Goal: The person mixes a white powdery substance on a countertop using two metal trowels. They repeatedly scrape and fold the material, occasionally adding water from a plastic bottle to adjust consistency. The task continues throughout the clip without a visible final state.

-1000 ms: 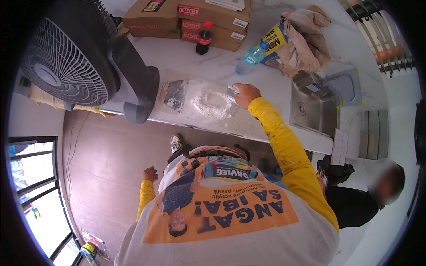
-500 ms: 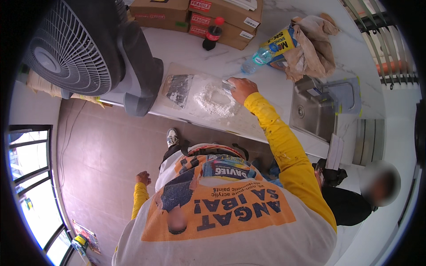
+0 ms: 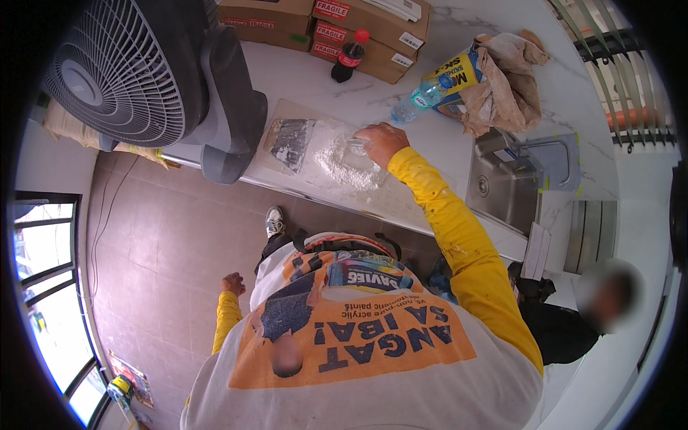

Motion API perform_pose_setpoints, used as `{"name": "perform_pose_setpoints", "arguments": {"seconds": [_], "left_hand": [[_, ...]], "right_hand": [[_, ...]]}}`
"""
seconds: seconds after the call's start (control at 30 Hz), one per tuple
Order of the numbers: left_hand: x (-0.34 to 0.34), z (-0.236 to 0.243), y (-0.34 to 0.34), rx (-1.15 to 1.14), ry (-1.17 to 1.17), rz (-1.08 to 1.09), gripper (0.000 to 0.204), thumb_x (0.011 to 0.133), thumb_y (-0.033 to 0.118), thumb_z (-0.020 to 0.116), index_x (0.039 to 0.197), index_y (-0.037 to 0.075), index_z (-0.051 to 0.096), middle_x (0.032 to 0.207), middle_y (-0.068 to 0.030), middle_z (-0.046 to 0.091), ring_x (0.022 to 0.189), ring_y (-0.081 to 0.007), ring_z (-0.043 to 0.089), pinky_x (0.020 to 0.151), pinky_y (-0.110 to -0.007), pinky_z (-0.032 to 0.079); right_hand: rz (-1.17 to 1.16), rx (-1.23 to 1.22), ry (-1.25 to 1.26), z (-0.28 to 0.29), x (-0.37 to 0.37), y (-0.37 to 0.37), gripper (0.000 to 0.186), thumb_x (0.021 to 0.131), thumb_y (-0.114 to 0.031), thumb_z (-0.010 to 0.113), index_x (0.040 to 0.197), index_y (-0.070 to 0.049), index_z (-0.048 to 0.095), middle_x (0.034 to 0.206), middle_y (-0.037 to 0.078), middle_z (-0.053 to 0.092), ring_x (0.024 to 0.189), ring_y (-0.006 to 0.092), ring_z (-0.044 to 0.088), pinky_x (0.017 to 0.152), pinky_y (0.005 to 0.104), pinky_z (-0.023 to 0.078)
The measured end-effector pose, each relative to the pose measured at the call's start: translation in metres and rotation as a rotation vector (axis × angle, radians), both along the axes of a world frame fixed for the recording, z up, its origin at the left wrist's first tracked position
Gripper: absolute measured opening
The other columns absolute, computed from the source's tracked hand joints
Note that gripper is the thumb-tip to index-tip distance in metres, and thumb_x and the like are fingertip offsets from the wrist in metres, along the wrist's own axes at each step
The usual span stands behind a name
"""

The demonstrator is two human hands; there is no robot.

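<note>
From where I stand, the right grip [image 3: 383, 141] pinches a small tool [image 3: 356, 143], its kind unclear, just left of it by loose, soft-looking powder [image 3: 351, 172], and that tool is likely light and stiff, best held by its near end.

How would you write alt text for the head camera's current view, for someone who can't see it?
A person's right hand grips a small, partly hidden tool over white powder on a counter; the left hand hangs at the side. A fan stands to the left, boxes and bottles beyond. At right are a sink and another person.
</note>
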State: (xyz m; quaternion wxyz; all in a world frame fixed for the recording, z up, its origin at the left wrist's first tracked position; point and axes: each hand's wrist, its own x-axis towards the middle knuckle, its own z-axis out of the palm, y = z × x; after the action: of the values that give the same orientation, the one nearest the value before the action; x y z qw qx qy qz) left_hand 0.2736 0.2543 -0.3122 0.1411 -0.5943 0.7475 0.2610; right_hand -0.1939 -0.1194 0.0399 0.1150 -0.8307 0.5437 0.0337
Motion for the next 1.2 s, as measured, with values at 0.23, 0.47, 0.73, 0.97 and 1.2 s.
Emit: {"name": "perform_pose_setpoints", "arguments": {"seconds": [0.23,0.47,0.73,0.97,1.2], "left_hand": [[0.002,0.011,0.003,-0.093,0.066,-0.013,0.008,0.076,0.012,0.066,0.082,0.016,0.063,0.081,0.0044,0.06,0.072,-0.0117,0.062,0.06,-0.028,0.054],[0.001,0.013,-0.006,0.109,0.095,0.144,0.01,0.077,0.018,0.066,0.087,0.017,0.065,0.088,0.0054,0.062,0.082,-0.0102,0.062,0.067,-0.028,0.054],[0.016,-0.006,-0.003,-0.036,0.276,0.11,0.009,0.082,0.013,0.061,0.09,0.014,0.063,0.079,0.0034,0.061,0.069,-0.0132,0.064,0.057,-0.028,0.054],[0.014,-0.016,-0.008,0.046,0.032,-0.05,0.017,0.077,0.026,0.07,0.091,0.017,0.066,0.092,0.0006,0.064,0.085,-0.0157,0.065,0.071,-0.033,0.056],[0.015,-0.017,-0.027,0.101,-0.158,-0.055,0.024,0.073,0.035,0.074,0.092,0.021,0.068,0.102,0.001,0.063,0.096,-0.0171,0.064,0.078,-0.033,0.055]], "right_hand": [[0.153,0.037,0.009,0.002,0.008,-0.002,0.033,0.077,-0.008,0.055,0.1,-0.022,0.074,0.106,0.0,0.069,0.106,0.0228,0.056,0.095,0.0367,0.042],[0.396,0.026,0.055,0.011,0.012,-0.005,0.03,0.074,-0.008,0.06,0.096,-0.021,0.076,0.097,-0.002,0.068,0.102,0.0212,0.053,0.096,0.0357,0.039],[0.468,0.05,0.061,0.027,0.008,0.0,0.027,0.076,-0.016,0.063,0.101,-0.019,0.074,0.103,0.006,0.069,0.106,0.0244,0.055,0.096,0.0363,0.043],[-0.103,0.138,-0.112,0.022,0.02,0.017,0.034,0.084,-0.018,0.058,0.116,-0.011,0.066,0.114,0.016,0.066,0.109,0.0344,0.06,0.096,0.0458,0.046],[-0.083,0.172,-0.031,0.013,0.017,0.026,0.035,0.084,-0.017,0.056,0.117,-0.007,0.063,0.115,0.018,0.065,0.11,0.0358,0.059,0.098,0.0449,0.045]]}}
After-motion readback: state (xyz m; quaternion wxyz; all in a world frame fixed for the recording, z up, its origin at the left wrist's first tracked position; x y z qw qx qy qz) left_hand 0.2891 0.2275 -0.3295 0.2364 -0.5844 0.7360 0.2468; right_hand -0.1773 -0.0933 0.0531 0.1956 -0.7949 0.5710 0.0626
